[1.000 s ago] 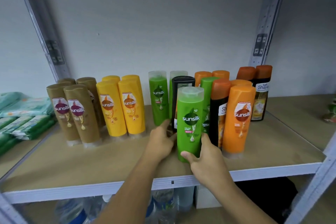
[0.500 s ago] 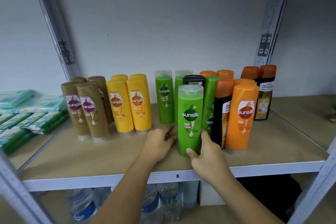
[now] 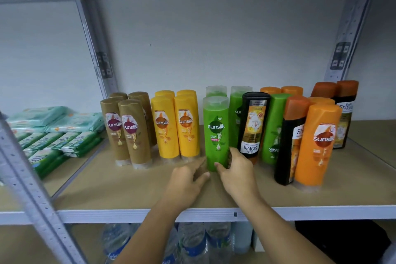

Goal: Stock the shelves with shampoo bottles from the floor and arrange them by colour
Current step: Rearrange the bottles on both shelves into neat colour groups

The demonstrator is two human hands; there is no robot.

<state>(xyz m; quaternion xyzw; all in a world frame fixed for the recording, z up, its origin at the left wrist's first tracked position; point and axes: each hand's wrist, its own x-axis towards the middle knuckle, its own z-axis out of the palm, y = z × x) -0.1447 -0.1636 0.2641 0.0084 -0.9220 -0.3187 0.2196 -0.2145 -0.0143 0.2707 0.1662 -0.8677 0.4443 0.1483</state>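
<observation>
My right hand [image 3: 237,169] grips the green bottle [image 3: 216,133] near its base, just right of the yellows [image 3: 176,128]. My left hand [image 3: 188,180] lies open beside it. Browns [image 3: 128,130] and yellows look sorted. To the right, a black bottle [image 3: 254,124] and greens mix with oranges [image 3: 319,143], so I judge sorting remains.

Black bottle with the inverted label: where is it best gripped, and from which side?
Probably its upper end, from the front and above. The black bottle leans, green bottles crowd both sides, and the right hand sits at its base; the top front is open.
</observation>
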